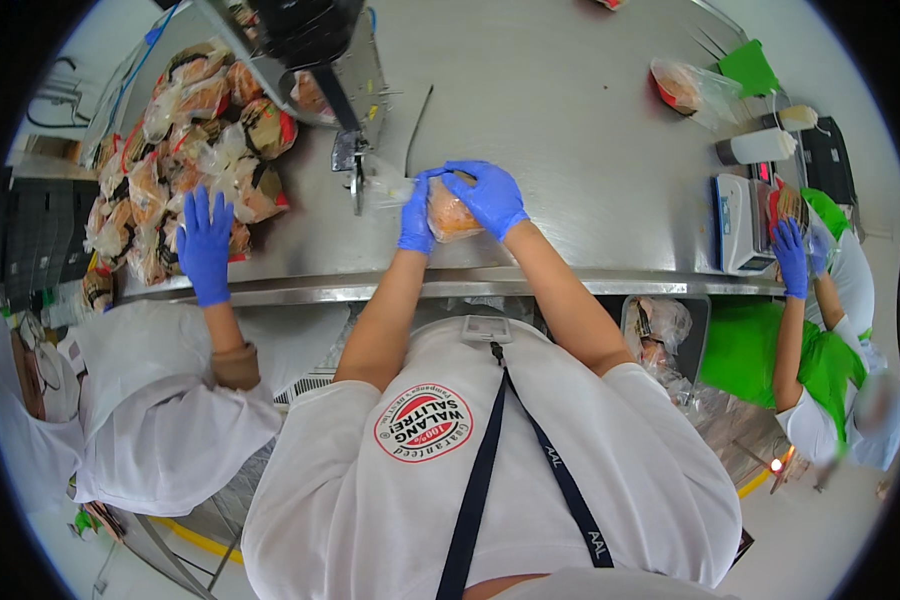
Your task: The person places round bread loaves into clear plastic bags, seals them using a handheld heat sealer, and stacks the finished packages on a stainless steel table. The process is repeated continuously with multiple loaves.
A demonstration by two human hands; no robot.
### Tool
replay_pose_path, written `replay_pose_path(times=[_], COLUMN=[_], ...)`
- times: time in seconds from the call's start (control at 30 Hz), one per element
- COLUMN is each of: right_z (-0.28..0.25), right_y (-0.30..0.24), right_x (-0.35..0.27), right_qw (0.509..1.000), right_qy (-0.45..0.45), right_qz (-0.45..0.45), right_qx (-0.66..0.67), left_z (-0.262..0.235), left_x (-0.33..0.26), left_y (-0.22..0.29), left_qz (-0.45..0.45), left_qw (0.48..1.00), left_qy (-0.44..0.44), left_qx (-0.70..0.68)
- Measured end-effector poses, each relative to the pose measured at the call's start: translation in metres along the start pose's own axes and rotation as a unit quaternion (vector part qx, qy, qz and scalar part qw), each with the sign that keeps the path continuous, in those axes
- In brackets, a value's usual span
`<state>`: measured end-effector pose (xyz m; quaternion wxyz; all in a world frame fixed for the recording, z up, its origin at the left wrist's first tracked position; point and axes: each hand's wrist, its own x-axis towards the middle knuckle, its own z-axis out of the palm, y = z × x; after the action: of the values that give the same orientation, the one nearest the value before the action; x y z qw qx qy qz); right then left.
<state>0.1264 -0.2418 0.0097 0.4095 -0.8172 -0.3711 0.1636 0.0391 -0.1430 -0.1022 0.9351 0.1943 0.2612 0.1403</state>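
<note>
The left hand (419, 215) and the right hand (490, 197), both gloved in blue, grasp 1 bag of meat (452, 213) between them over the counter (590, 180), its plastic end (386, 187) (thin and see-through) reaching toward the metal machine (348, 152). If either grip slackens, the bag could slip or twist; a hand straying too near the machine might get pinched.

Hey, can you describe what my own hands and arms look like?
Your left hand and right hand each wear a plain, close-fitting blue glove ending around the wrist. Your forearms are bare, with no watch or bracelet showing. Your loose white fabric sleeves are short, with no markings visible on them.
</note>
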Motion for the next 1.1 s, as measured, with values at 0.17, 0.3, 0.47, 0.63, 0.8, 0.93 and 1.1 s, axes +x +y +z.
replay_pose_path(times=[0.17, 0.3, 0.47, 0.63, 0.8, 0.93, 1.1], right_z=[0.013, 0.019, 0.031, 0.034, 0.035, 0.037, 0.034], right_y=[-0.020, -0.020, -0.024, -0.024, -0.027, -0.030, -0.022], right_x=[-0.025, -0.030, -0.024, -0.022, -0.020, -0.020, -0.010], right_qw=[0.988, 0.983, 0.982, 0.985, 0.982, 0.985, 0.995], right_qy=[0.052, 0.092, 0.100, 0.101, 0.102, 0.094, 0.025], right_qz=[-0.112, -0.124, -0.122, -0.106, -0.103, -0.078, -0.057], right_qx=[-0.091, -0.103, -0.105, -0.094, -0.120, -0.123, -0.073], left_z=[-0.026, -0.013, -0.044, -0.037, -0.025, -0.026, -0.034], left_x=[0.003, -0.013, 0.003, -0.001, -0.008, -0.005, 0.010], left_y=[-0.019, -0.010, -0.024, -0.019, -0.011, -0.008, -0.014], left_qz=[0.149, 0.041, 0.029, 0.030, 0.022, -0.063, -0.032], left_qw=[0.969, 0.992, 0.989, 0.991, 0.992, 0.984, 0.991], left_qy=[-0.122, -0.122, -0.139, -0.128, -0.118, -0.087, -0.102], left_qx=[0.155, 0.013, -0.050, -0.032, -0.042, -0.139, -0.078])
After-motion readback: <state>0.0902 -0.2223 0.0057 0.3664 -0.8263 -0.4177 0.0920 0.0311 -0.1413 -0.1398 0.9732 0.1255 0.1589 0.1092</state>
